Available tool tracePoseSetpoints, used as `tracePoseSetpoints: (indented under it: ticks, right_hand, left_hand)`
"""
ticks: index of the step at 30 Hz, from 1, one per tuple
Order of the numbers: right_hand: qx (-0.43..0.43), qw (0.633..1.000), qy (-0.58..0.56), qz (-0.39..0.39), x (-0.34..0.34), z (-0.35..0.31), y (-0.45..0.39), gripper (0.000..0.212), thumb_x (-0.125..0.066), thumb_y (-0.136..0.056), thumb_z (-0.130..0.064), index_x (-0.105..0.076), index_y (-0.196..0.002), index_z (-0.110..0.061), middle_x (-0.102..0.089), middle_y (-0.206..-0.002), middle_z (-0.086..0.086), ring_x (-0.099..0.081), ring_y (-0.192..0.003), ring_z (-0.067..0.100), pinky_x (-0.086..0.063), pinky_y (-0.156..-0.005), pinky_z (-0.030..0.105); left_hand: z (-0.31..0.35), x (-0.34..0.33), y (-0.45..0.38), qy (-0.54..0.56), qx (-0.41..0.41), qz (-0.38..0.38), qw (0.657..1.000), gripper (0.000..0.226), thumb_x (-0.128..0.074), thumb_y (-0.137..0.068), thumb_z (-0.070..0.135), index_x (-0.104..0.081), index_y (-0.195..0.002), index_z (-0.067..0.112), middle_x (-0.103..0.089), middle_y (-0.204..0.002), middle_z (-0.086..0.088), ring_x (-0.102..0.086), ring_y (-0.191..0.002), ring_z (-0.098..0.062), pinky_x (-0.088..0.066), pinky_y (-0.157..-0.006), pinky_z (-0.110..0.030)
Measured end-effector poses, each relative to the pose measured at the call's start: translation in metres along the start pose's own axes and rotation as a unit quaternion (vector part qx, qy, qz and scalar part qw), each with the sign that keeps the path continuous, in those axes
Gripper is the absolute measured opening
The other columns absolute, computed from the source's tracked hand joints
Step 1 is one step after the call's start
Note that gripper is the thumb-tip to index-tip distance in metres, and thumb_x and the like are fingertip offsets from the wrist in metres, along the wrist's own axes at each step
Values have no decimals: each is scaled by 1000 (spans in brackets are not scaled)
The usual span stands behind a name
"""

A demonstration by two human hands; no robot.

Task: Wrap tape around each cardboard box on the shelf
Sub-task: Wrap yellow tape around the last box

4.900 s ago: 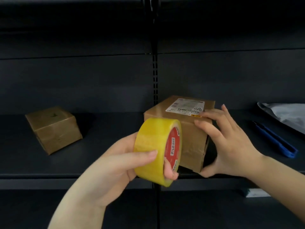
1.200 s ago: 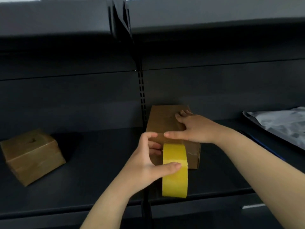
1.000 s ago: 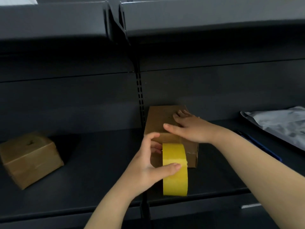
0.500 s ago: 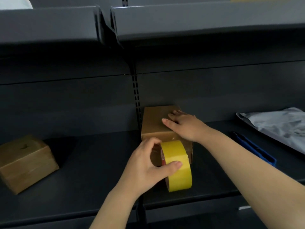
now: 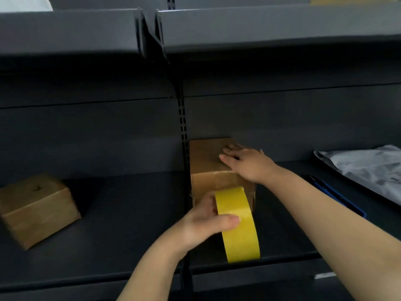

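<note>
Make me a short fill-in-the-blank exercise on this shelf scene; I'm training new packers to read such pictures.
1. The left hand grips a roll of ____ tape.
2. The right hand lies flat on the ____ of the middle box.
3. A second cardboard box sits to the ____ of it on the shelf.

Missing words: yellow; top; left
</note>
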State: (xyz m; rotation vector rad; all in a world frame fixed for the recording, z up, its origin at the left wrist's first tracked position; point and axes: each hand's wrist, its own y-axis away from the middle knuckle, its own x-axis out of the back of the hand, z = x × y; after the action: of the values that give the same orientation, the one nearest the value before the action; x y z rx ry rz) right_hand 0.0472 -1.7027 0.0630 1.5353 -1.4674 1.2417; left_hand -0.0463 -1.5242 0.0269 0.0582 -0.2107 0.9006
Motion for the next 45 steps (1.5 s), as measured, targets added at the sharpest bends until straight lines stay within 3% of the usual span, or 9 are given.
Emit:
tracePoseSetpoints:
  ticks: [8, 15, 21, 27, 30, 34, 38, 41, 45]
  right_hand:
    - [-10, 1000, 8, 5, -1, 0, -3, 67, -21, -89, -65, -26, -145, -29, -18, -155, -8, -12, -142, 15, -5, -113, 51]
    - [-36, 998, -28, 34, 0, -1, -1, 66, -26, -88, -65, -37, -140, -26, -35, -149, -4, -32, -135, 20, -20, -112, 49]
    - [-57, 948, -105, 296, 23, 47, 37, 57, -40, -86, -60, -61, -119, -18, -64, -120, 10, -57, -110, 29, -43, -90, 36]
    - [-326, 940, 102, -6, 25, 164, 89, 56, -52, -85, -54, -61, -112, -7, -63, -111, 15, -58, -99, 28, -46, -82, 34]
    - [-298, 949, 95, -21, 18, 174, 93, 31, -66, -80, -44, -58, -80, -15, -58, -78, 2, -54, -75, 17, -36, -55, 24]
    - [-219, 964, -33, 145, 19, 164, 98, 31, -72, -78, -21, -52, -98, -11, -62, -77, 14, -59, -57, 25, -45, -55, 34]
    - [53, 942, -7, 330, 40, 115, 122, 32, -55, -88, -42, -42, -116, -36, -66, -87, 9, -64, -62, 29, -54, -57, 44]
    - [197, 926, 178, 267, 59, 71, 129, 45, -43, -87, -44, -42, -130, -34, -70, -87, 6, -66, -57, 29, -53, -42, 38]
    - [236, 901, 319, 175, 66, 30, 126, 47, -65, -78, -27, -59, -125, -25, -66, -68, 0, -59, -46, 26, -43, -33, 30]
  left_hand:
    - [2, 5, 0, -210, 41, 53, 975, 109, -68, -40, 71, -21, -131, 33, -43, -126, 16, -42, -116, -2, -37, -101, -26]
    - [6, 7, -18, -98, -1, 67, 993, 116, -79, -39, 48, -9, -131, 42, -48, -126, 3, -51, -117, -15, -42, -103, -41]
    - [4, 12, -28, -84, -2, 56, 995, 101, -80, -43, 47, -22, -125, 53, -60, -119, 5, -59, -107, -21, -44, -100, -44]
    - [1, 14, -32, -54, 18, 62, 996, 97, -78, -43, 50, -24, -124, 57, -64, -107, -3, -63, -101, -18, -45, -98, -41]
    - [0, 13, -33, -44, 10, 60, 997, 101, -78, -44, 47, -23, -128, 53, -65, -101, -2, -64, -96, -15, -47, -94, -36]
    - [-1, 11, -33, -27, -1, 69, 997, 100, -78, -44, 45, -24, -128, 50, -66, -90, 4, -66, -89, -13, -48, -83, -26]
    - [-2, 8, -33, -20, 8, 74, 997, 101, -80, -43, 45, -24, -127, 54, -65, -98, -3, -65, -94, -16, -48, -86, -30]
    - [0, 7, -33, -17, 18, 73, 997, 104, -80, -42, 44, -22, -128, 55, -66, -100, -4, -64, -99, -19, -45, -95, -36]
    - [1, 7, -35, -17, 23, 74, 997, 104, -81, -42, 43, -22, -126, 58, -71, -87, 2, -68, -92, -15, -48, -94, -38]
